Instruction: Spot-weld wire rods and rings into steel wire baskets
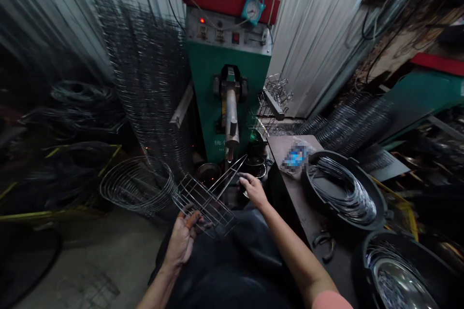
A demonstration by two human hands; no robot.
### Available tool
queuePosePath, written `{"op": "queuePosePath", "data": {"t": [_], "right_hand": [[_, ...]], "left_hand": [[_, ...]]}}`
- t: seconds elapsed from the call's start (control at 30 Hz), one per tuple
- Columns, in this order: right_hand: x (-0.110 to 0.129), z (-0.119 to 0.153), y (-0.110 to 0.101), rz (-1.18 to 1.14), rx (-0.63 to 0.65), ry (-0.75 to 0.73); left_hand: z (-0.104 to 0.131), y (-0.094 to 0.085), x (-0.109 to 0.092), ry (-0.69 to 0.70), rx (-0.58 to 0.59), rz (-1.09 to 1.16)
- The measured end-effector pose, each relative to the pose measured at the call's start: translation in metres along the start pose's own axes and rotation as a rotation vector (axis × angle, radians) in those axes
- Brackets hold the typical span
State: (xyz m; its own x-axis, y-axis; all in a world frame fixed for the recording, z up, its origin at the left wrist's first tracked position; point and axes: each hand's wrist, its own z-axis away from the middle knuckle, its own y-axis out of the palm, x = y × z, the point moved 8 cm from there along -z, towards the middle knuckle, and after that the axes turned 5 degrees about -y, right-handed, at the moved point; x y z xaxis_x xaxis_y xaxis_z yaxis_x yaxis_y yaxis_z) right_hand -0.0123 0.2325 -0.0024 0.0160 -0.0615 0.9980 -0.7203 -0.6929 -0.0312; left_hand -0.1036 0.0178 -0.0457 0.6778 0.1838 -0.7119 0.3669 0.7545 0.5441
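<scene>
My left hand (186, 234) is closed on the near edge of a small wire rack (205, 203) made of crossed metal rods. A long, pointed wire loop (230, 176) runs from the rack up toward the spot welder's electrode tip (229, 157). Thumb and fingertips of my right hand (253, 190) pinch together at the side of this loop, just below the tip. The green spot welder (201, 87) stands straight ahead, its metal arm (231, 111) reaching toward me. Whether the loop touches the electrode, I cannot tell.
Left of the welder rises a tall stack of wire racks (145, 67), with a round wire basket (137, 186) below. On the right-hand bench (290, 178) are a black tub (380, 203) of wire rings, pliers (325, 244) and a second tub (360, 260). A teal clock (253, 8) hangs above.
</scene>
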Motion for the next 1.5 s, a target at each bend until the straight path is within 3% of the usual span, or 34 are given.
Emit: {"op": "queuePosePath", "data": {"t": [0.1,0.17,0.23,0.3,0.37,0.43,0.5,0.57,0.8,0.97,1.1,1.17,1.3,1.4,1.5], "right_hand": [[-0.009,0.027,-0.013,0.137,0.016,0.011],[-0.019,0.051,-0.035,0.247,0.001,0.032],[-0.031,0.078,-0.077,0.433,-0.095,0.064],[-0.042,0.11,-0.137,0.713,-0.281,0.144],[-0.053,0.149,-0.199,1.021,-0.449,0.338],[-0.064,0.189,-0.248,1.245,-0.526,0.604],[-0.073,0.222,-0.28,1.315,-0.542,0.853],[-0.082,0.243,-0.294,1.249,-0.546,1.013],[-0.091,0.245,-0.294,1.102,-0.646,1.069],[-0.093,0.254,-0.305,0.868,-0.86,0.993],[-0.093,0.272,-0.305,0.722,-0.906,0.922],[-0.091,0.284,-0.299,0.611,-0.959,0.828],[-0.082,0.299,-0.275,0.048,-1.112,0.414],[-0.069,0.291,-0.255,-0.188,-1.054,0.301],[-0.048,0.267,-0.235,-0.199,-0.93,0.297]], "left_hand": [[0.007,-0.006,0.002,0.002,0.022,-0.007],[0.014,-0.012,0.004,-0.004,0.018,-0.014],[0.022,-0.016,0.004,-0.009,0.009,-0.032],[0.029,-0.019,0.004,-0.017,-0.006,-0.07],[0.033,-0.02,0.005,-0.03,-0.039,-0.114],[0.034,-0.021,0.007,-0.05,-0.078,-0.15],[0.034,-0.019,0.01,-0.068,-0.096,-0.167],[0.035,-0.015,0.013,-0.082,-0.097,-0.169],[0.048,-0.013,0.01,-0.08,-0.153,-0.176],[0.053,-0.012,0.009,-0.078,-0.196,-0.174],[0.055,-0.01,0.008,-0.103,-0.19,-0.154],[0.056,-0.008,0.006,-0.114,-0.183,-0.148],[0.056,-0.003,0.005,-0.097,-0.162,-0.153],[0.056,0.0,0.007,-0.065,-0.135,-0.156],[0.058,0.003,0.011,-0.026,-0.08,-0.159]]}}
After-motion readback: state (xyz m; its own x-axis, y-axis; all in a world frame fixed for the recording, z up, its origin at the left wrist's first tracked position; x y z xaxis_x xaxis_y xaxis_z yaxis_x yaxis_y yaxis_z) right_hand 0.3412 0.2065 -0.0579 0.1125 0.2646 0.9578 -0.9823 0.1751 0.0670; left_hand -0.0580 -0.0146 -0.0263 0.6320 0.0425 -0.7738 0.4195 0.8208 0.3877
